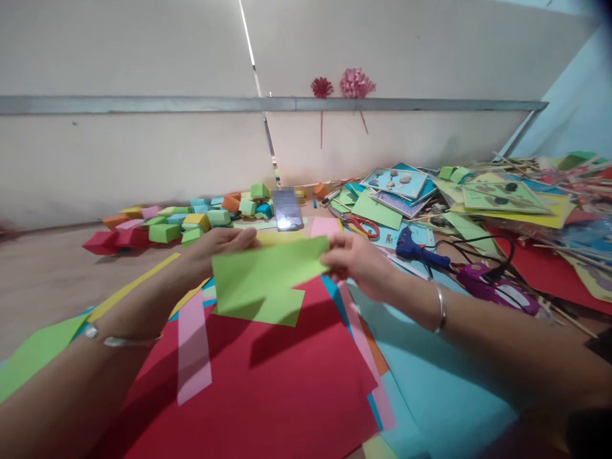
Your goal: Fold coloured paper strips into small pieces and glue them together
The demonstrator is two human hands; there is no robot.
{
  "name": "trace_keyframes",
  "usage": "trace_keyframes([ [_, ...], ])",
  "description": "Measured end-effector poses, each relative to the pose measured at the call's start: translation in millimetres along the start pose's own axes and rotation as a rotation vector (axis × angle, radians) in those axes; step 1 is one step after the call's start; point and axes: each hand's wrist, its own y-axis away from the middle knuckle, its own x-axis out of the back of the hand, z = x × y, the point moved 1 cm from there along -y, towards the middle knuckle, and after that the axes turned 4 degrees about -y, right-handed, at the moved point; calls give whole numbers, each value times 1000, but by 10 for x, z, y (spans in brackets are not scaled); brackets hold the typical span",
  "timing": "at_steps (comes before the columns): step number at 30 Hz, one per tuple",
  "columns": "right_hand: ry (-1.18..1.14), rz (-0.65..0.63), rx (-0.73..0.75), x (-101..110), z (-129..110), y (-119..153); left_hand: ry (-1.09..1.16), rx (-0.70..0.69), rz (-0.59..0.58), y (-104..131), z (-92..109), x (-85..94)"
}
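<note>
A bright green paper piece (262, 280), with a notch in its lower right side, is held up in front of me. My right hand (351, 258) pinches its upper right corner between thumb and fingers. At the upper left edge, my left hand (229, 242) is closed on the same paper, which partly hides its fingers. Below lies a large red paper sheet (287, 382), with a pink paper strip (194, 357) on its left part. A light blue sheet (430, 376) spreads under my right forearm.
Several folded paper boxes (165, 233) lie at the back left, beside a phone (288, 213). On the right are red-handled scissors (364, 227), a blue glue gun (421, 248) and a purple device (495, 287) with a cable. Two paper flowers (356, 83) stand at the wall rail.
</note>
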Motion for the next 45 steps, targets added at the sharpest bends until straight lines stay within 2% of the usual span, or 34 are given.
trace_keyframes([
  [2, 41, -61, -104, -99, 249, 120, 43, 42, -175, 57, 116, -50],
  [4, 77, -57, -138, -101, 395, 212, 38, 50, -349, 133, 222, -134],
  [7, 142, -41, -165, -15, 463, 298, -22, 38, -469, 245, 328, -307],
  [9, 227, -57, -142, 45, 472, 328, -70, 0, -417, 306, 366, -422],
  [10, 318, -68, -81, 70, 475, 336, -90, -28, -390, 334, 377, -475],
  [13, 725, -87, 303, 126, 487, 350, -150, -126, -345, 419, 382, -616],
  [15, 908, -105, 559, 155, 510, 350, -225, -202, -298, 480, 372, -697],
  [18, 1028, -143, 733, 200, 568, 323, -428, -358, -155, 573, 370, -802],
  [21, 1220, -135, 788, 245, 619, 283, -652, -499, -54, 652, 406, -873],
  [23, 1337, -141, 798, 271, 632, 269, -704, -543, -52, 690, 438, -889],
  [26, 1395, -158, 783, 296, 616, 275, -673, -517, -123, 727, 459, -886],
  [33, 1358, -135, 768, 278, 547, 311, -522, -279, -233, 738, 392, -890],
  [36, 1347, -189, 790, 277, 545, 303, -473, -308, -198, 744, 394, -900],
  [39, 1388, -235, 868, 275, 541, 304, -544, -379, -155, 780, 413, -914],
  [45, 1540, -275, 984, 227, 494, 371, -725, -449, -295, 902, 500, -913],
])
